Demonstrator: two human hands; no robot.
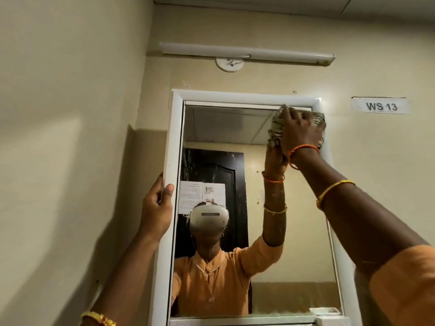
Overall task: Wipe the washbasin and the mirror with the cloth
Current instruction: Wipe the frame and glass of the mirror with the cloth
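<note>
I'm on the mirror point(235, 137) step: my right hand point(302, 132) presses the bunched cloth point(276, 130) into its top right corner, while my left hand point(157, 208) grips the white frame point(174, 137). Next, I'd sweep across and downward. The washbasin isn't visible.

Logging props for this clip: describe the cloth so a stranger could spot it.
Find the white-framed mirror on the wall. At its top right corner, the right hand presses a bunched cloth against the glass. It is pale with dark stripes, the only fabric on the mirror.

Patterned cloth point(275, 131) bunched against the white-framed mirror's point(223, 128) top-right corner.
</note>
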